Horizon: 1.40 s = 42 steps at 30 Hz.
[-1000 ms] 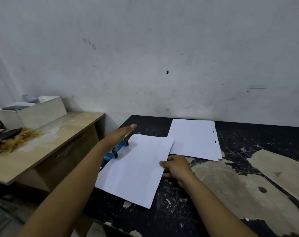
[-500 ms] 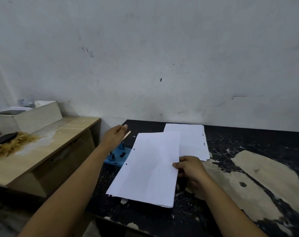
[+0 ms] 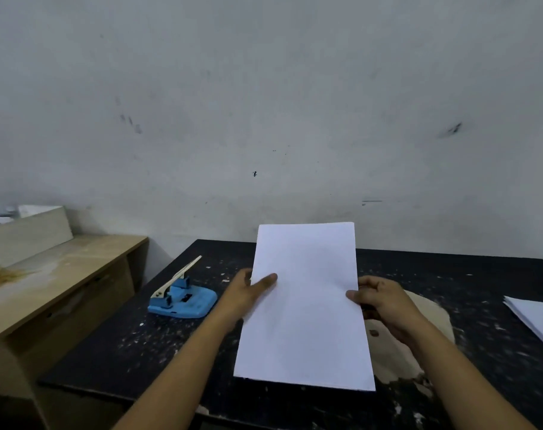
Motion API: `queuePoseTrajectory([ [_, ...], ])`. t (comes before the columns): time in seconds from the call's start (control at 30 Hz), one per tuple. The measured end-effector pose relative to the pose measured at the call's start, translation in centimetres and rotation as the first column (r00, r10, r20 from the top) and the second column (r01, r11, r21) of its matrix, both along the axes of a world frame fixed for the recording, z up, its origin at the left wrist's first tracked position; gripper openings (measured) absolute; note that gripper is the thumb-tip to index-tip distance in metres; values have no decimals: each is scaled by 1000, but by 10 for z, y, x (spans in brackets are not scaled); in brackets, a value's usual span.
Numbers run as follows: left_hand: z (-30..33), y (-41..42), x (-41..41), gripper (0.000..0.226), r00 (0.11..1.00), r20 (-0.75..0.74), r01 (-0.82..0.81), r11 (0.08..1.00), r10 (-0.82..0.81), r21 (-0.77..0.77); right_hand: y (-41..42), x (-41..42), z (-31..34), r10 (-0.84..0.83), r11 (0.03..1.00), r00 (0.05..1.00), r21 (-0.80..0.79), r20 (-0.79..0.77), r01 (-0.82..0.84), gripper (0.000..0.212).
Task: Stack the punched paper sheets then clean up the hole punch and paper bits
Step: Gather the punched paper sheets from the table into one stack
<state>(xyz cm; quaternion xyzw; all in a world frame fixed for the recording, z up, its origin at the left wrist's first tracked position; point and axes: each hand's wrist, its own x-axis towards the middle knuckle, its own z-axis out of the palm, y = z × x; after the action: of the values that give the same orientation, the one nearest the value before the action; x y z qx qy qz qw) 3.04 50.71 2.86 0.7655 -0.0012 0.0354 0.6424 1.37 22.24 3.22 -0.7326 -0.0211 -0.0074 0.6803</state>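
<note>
In the centre of the frame I see a white paper sheet [image 3: 306, 305] held up at a tilt, its lower edge down at the black, scuffed tabletop [image 3: 158, 342]; I cannot tell whether that edge touches it. My left hand [image 3: 248, 294] grips the sheet's left edge, thumb lying across the front of the paper and fingers hidden behind it. My right hand [image 3: 379, 301] grips the right edge at about the same height, thumb tip on the front and fingers curled behind. Both forearms reach in from the bottom of the frame.

To the left of the sheet, at middle left of the frame, a blue hole punch [image 3: 183, 301] sits on the tabletop, apart from both hands. Its pale lever [image 3: 178, 276] stands raised, slanting up toward the wall. Small white paper bits [image 3: 142, 324] speckle the dark surface around and below the punch.

At the right edge of the frame a stack of white sheets [image 3: 537, 321] lies flat on the tabletop, well apart from the held sheet and partly cut off by the frame. A worn pale patch [image 3: 431, 311] on the tabletop shows behind my right hand.

At the left stands a lower wooden desk [image 3: 62, 280], and a pale box [image 3: 25, 234] rests at its back against the grey wall [image 3: 264, 103].
</note>
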Motion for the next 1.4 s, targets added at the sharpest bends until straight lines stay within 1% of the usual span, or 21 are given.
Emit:
queuePoseTrajectory([
  [0.07,-6,-20,1,36,991,38,133,978,-128,-161,-14,-5,7,-39,999,999,-10,33,39,18],
  [0.1,-7,-28,0,35,986,74,161,967,-149,-199,-19,-6,9,-59,998,997,-18,53,60,17],
  [0.13,-6,-37,1,36,982,114,171,963,-150,-209,-26,-8,12,-84,996,994,-21,75,86,16],
  [0.23,5,-61,-1,35,964,243,154,975,-112,-160,-42,-10,18,-135,991,982,4,135,136,13],
  [0.33,10,-81,-4,35,945,312,148,977,-95,-152,-53,-13,19,-159,987,973,44,169,153,14],
  [0.4,7,-90,-8,36,940,330,140,981,-88,-136,-57,-14,13,-164,986,970,41,179,160,16],
  [0.57,-12,-98,-15,44,942,332,95,985,-41,-145,-64,-18,-12,-146,989,975,18,165,145,13],
  [0.67,-9,-98,-18,42,946,324,76,985,-22,-156,-66,-20,-13,-149,989,968,17,203,148,13],
  [0.77,-5,-99,-18,41,943,330,88,986,-37,-140,-68,-19,-11,-156,988,963,26,219,154,11],
  [0.93,-22,-102,-17,46,964,265,67,988,-29,-137,-71,-20,-25,-148,989,977,14,151,148,11],
  [1.0,-24,-105,-17,44,962,273,63,990,-26,-128,-73,-21,-28,-148,989,979,2,139,149,11],
  [1.1,-15,-117,-16,42,958,283,79,991,-45,-108,-83,-23,-25,-209,978,964,9,162,211,9],
  [1.23,2,-153,-14,41,956,279,121,989,-95,-79,-117,-29,-11,-334,942,927,19,171,336,9],
  [1.3,6,-180,-11,42,959,244,163,984,-143,-66,-143,-32,-7,-400,916,904,19,150,402,9],
  [1.4,3,-228,-6,38,965,139,236,968,-223,-88,-192,-40,-5,-498,866,859,11,116,500,10],
])
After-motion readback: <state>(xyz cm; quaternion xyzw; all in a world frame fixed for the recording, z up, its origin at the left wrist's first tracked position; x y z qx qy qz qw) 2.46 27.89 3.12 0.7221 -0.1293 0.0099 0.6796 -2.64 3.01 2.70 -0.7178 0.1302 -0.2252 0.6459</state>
